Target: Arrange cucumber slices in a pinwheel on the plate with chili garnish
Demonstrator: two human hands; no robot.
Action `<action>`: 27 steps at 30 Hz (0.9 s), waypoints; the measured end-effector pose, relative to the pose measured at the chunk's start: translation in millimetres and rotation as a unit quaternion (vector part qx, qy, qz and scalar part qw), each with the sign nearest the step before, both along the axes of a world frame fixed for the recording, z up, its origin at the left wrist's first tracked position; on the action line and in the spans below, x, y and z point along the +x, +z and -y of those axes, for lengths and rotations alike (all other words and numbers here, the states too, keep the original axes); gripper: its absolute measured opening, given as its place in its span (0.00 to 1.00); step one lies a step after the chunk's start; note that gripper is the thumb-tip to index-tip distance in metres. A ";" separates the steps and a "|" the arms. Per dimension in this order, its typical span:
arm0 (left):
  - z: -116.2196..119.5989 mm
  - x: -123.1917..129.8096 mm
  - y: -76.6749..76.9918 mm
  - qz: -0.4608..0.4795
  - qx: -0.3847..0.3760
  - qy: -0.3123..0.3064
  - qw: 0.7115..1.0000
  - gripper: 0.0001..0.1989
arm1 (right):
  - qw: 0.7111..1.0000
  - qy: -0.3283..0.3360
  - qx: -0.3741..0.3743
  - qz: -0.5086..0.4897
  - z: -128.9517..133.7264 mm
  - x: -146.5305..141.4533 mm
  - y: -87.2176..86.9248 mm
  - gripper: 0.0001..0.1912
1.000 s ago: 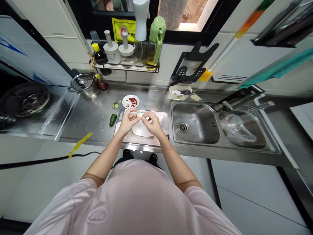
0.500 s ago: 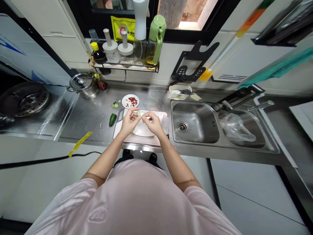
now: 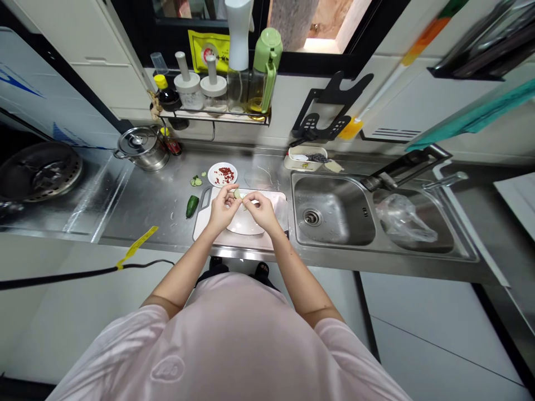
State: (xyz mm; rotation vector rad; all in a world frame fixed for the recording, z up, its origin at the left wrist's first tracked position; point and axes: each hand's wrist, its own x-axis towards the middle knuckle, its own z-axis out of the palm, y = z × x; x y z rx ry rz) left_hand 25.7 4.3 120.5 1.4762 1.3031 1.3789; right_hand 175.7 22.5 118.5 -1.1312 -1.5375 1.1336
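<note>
Right hand (image 3: 261,213) edges closer to the pale green slice (image 3: 237,193)

Both hands now work together above the middle of the cutting board (image 3: 234,238). The left hand (image 3: 221,209) pinches the slice between its thumb and fingertips, near the board's upper edge. The right hand's thumb and fingers are pressed together just beside it, though whether they grip the slice is hidden. Below the hands lies a pale oval piece (image 3: 246,225) on the board.

For something this thin, light, even pressure from the finger pads would work best (a hard squeeze could tear it). Keeping the wrists low and the elbows relaxed should steady the pinch.

Beyond the board's far edge sit a small white plate (image 3: 210,179) of chopped red chilli (image 3: 226,176) and some cucumber slices (image 3: 195,181). A dark green cucumber chunk (image 3: 191,206) lies off its left edge, and a steel sink (image 3: 330,211) is to its right.
</note>
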 end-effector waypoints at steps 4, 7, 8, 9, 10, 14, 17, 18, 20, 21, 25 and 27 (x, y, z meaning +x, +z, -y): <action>-3.5 5.3 -5.5 0.048 -0.022 0.004 0.999 0.21 | 0.999 0.001 -0.028 -0.022 -0.5 -0.2 -4.7 0.12; -6.7 11.2 -13.3 0.109 -0.052 0.008 0.993 0.22 | 0.999 -0.012 -0.036 -0.034 -3.0 0.0 -11.9 0.13; -7.9 13.1 -16.3 0.127 -0.065 0.011 0.990 0.22 | 0.998 -0.017 -0.040 -0.036 -4.5 0.4 -15.1 0.13; -9.2 14.6 -19.5 0.142 -0.079 0.014 0.987 0.23 | 0.998 -0.021 -0.046 -0.038 -6.3 1.0 -18.4 0.13; -10.5 15.8 -22.7 0.155 -0.094 0.019 0.983 0.22 | 0.998 -0.022 -0.054 -0.039 -8.6 2.0 -21.9 0.14; -18.1 16.5 -36.6 0.166 -0.136 0.040 0.976 0.20 | 0.996 0.006 -0.085 -0.015 -22.4 9.8 -37.1 0.13; -27.1 14.2 -50.8 0.132 -0.142 0.052 0.980 0.16 | 0.995 0.020 -0.094 0.040 -37.4 17.8 -49.8 0.10; -30.6 13.3 -56.5 0.118 -0.144 0.053 0.981 0.15 | 0.993 0.017 -0.096 0.068 -42.7 20.3 -54.1 0.08; -38.1 11.7 -69.4 0.094 -0.152 0.052 0.983 0.13 | 0.986 0.010 -0.094 0.137 -52.9 24.1 -62.5 0.07; -41.8 11.1 -76.3 0.081 -0.157 0.051 0.983 0.12 | 0.981 0.008 -0.092 0.172 -57.4 25.3 -66.3 0.06; -53.7 9.4 -102.4 -0.009 -0.193 0.056 0.979 0.11 | 0.952 0.021 -0.093 0.290 -70.3 25.6 -79.3 0.06; -57.6 9.0 -112.9 -0.072 -0.211 0.062 0.973 0.10 | 0.936 0.034 -0.097 0.336 -74.2 23.5 -84.4 0.07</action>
